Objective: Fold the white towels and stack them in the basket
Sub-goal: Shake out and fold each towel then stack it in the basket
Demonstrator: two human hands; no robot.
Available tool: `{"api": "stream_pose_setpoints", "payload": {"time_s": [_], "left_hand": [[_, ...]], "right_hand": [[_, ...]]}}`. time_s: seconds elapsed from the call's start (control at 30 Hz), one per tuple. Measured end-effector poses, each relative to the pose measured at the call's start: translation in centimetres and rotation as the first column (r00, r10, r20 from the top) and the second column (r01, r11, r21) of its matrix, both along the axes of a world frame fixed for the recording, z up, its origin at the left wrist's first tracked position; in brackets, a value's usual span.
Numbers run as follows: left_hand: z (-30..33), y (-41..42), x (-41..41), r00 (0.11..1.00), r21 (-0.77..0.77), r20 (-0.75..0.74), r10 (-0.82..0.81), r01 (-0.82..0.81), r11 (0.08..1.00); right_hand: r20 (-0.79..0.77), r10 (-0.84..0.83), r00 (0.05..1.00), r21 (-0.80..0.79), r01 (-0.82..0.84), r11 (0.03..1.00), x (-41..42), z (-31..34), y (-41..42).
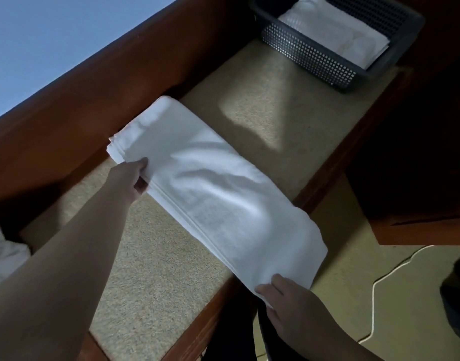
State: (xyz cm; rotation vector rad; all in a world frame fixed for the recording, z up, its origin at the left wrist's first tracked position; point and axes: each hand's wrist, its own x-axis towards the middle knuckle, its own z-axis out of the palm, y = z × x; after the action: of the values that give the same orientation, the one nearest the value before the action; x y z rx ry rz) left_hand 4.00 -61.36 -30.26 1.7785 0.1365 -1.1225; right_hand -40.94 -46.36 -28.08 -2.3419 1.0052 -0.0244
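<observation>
Long folded white towel (218, 201) on table (156, 269), both hands' fingers clamped on its ends — left hand (130, 178), right hand (294, 306)

Soft white terry towel (213, 194); speckled matt counter (150, 269); glossy wood rim (98, 100); perforated plastic basket (309, 56).

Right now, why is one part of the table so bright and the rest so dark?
Head view: a light patch falls on the speckled tabletop near the grey basket; the right corner is deep shadow; the folded white towel, held by the left hand and right hand, looks slightly soft.
</observation>
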Motion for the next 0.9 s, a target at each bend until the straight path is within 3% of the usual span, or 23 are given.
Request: {"api": "stream_pose_setpoints", "payload": {"time_s": [0.2,0.33,0.43,0.5,0.63,0.8,0.9], "left_hand": [[0.7,1.0,-1.7,0.991,0.008,0.028,0.133,-0.133,0.991],[2.1,3.1,-5.2,0.998,0.138,0.047,-0.043,0.036,0.990],[2.6,6.2,-9.4,0.977,0.140,0.002,-0.213,0.211,0.967],[2.4,7.9,-12.4,0.963,0.124,-0.047,-0.266,0.269,0.955],[1.2,10.7,-17.6,0.939,0.147,-0.079,-0.334,0.342,0.928],[2.2,13.5,-23.1,0.987,0.176,-0.016,-0.162,0.162,0.971],[2.6,14.6,-26.6,0.980,0.140,-0.049,-0.193,0.198,0.970]], "right_hand": [[-0.095,-0.028,0.995,0.068,0.035,0.997,-2.0,-0.7,-1.2],[-0.041,-0.361,0.932,0.171,0.362,0.916,-2.1,1.1,-4.1],[-0.020,-0.618,0.786,0.127,0.615,0.778,-2.6,1.8,-7.5],[-0.092,-0.698,0.710,0.147,0.703,0.696,-2.9,1.7,-10.0],[-0.165,-0.710,0.684,0.405,0.704,0.584,-3.0,1.0,-14.1],[-0.152,-0.627,0.764,0.592,0.578,0.561,-3.4,-0.5,-16.7],[-0.127,-0.555,0.822,0.691,0.475,0.545,-3.7,0.4,-18.1]]}}
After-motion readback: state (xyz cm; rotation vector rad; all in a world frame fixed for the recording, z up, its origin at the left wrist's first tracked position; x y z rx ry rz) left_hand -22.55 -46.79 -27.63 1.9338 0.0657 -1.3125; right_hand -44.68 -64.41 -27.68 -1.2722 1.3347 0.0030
